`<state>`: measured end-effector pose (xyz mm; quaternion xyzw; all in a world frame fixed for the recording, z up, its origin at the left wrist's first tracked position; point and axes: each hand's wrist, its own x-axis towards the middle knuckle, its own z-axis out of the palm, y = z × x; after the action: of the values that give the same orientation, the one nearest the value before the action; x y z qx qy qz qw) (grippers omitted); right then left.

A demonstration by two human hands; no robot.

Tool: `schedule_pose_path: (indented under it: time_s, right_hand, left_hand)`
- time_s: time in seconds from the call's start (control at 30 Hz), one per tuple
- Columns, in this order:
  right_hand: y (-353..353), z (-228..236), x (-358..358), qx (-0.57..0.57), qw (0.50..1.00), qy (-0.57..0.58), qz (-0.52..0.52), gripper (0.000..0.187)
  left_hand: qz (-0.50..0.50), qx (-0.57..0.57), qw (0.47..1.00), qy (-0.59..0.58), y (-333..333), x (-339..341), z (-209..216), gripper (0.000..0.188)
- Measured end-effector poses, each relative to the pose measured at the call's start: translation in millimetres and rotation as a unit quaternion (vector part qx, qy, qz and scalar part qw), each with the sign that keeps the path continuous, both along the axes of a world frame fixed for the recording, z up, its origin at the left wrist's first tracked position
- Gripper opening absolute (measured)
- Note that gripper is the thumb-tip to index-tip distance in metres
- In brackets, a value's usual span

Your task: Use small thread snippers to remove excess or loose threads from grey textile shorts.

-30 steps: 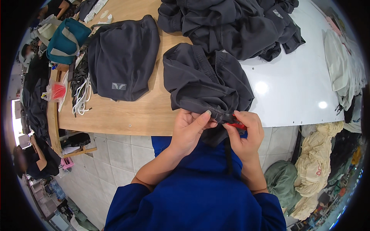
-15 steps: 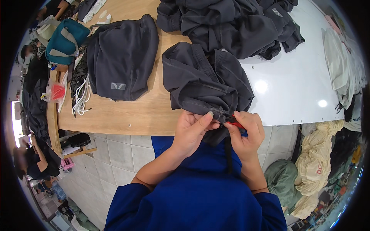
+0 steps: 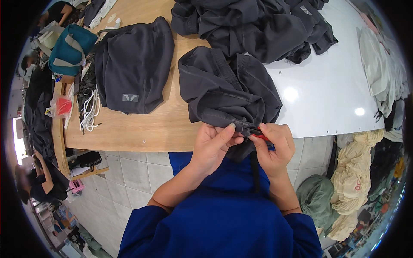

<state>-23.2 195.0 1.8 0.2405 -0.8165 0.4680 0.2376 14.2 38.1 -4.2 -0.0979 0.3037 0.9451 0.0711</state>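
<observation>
So I've got one dark grey garment on the go, bunched up at the near edge of the surface, with a bit of it hanging over toward my blue top. Both my hands are on the job: the left grip is pinched tight on the garment's lower edge, thumb on top, and the right grip is closed around one small red tool, right up by that same edge. My fingers hide most of it, so I can't tell exactly what its tip is touching. Just left there's one more grey garment lying flat-ish, the patched piece, with one pale patch near the bottom. Past mine is one big grey heap, too tangled to count the pieces. Over on the far left: one bunch of white cords, one clear bag with something red in it and one teal bag. Down to my right, one cream bundle sits beside one green bundle.
</observation>
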Motion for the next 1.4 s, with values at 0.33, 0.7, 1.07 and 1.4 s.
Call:
schedule_pose_path:
  time_s: [0.33,0.7,1.07,1.4]
  right_hand:
    - [1,1,-1,0.002,1.0,0.013,-0.003,0.034]
    - [4,5,0,0.003,1.0,0.004,-0.006,0.033]
    - [3,15,3,0.018,0.999,-0.05,-0.002,0.031]
    - [4,6,11,-0.103,0.983,-0.155,0.004,0.03]
  left_hand:
    - [-0.005,-0.007,1.0,-0.008,1,0,0,0.017]
    - [0.028,-0.073,0.996,0.032,4,1,-3,0.017]
    - [0.04,-0.116,0.991,0.06,7,3,-7,0.019]
    - [0.057,-0.137,0.988,0.047,8,4,-6,0.024]
